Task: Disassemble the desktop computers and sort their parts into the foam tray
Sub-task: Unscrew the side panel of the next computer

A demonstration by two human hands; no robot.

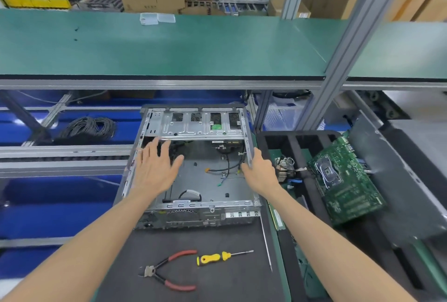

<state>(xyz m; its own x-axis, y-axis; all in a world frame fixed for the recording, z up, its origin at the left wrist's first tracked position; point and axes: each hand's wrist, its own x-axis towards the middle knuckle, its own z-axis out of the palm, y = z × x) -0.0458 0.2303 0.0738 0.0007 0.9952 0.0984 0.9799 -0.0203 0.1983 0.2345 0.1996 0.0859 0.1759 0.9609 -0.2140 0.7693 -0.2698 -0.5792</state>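
Note:
An open grey desktop case (208,214) lies on the dark mat, its inside nearly bare but for loose cables (227,168) and a metal drive bracket (203,124) at the far end. My left hand (157,168) hovers over the case's left side, fingers spread and straight, holding nothing. My right hand (260,168) grips the case's right wall. To the right stands the black foam tray (300,156), with a green motherboard (346,180) leaning in one slot and a heatsink (285,168) in the slot beside it.
Red-handled cutters (167,270) and a yellow screwdriver (217,257) lie on the mat in front of the case. A RAM stick (277,217) lies by the tray's near left edge. A grey case panel (391,180) leans at far right. A cable coil (89,128) lies at left.

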